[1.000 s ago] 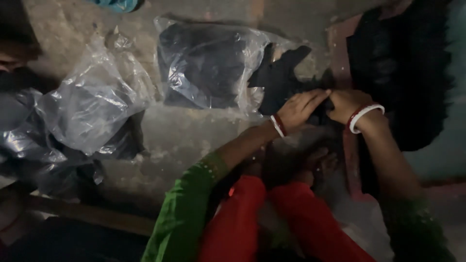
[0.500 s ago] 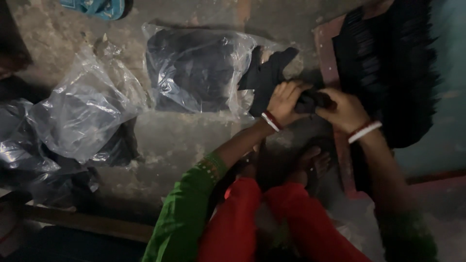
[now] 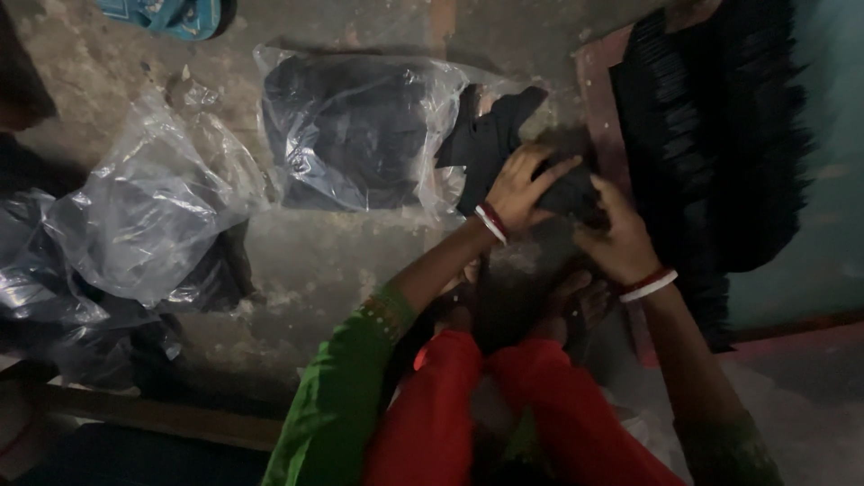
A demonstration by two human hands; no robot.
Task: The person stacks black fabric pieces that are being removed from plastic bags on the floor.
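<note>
black cloth piece point(image 3: 565, 193) sits between both hands, low over the floor point(image 3: 342, 261), just beside the tall stack of black pieces point(image 3: 711, 135) at the right. left hand point(image 3: 522, 187) lies on top w/ fingers spread and curled over it, grasping its upper edge; right hand point(image 3: 621, 238) pinches the lower right part, thumb side up. vs a sec ago the hands have moved up and left in view and closed tighter on the piece, the head has tipped too, so the middle bag now sits more centred; by my read the piece is being folded or bunched, not just touched. another black scrap point(image 3: 490, 135) pokes out from the mouth of the clear bag point(image 3: 360, 126), touching the left fingertips' side. a 2nd clear bag point(image 3: 144, 216) w/ dark stuff lies well apart at left. blue sandal point(image 3: 171, 13) is cut off at the top edge. light is poor: cloth edges merge w/ shadow, can't tell if it's one piece or several, nor what's under the hands. red trousers point(image 3: 504, 405) and green sleeve point(image 3: 333, 405) block the near floor; the stack's top runs out of frame.
</note>
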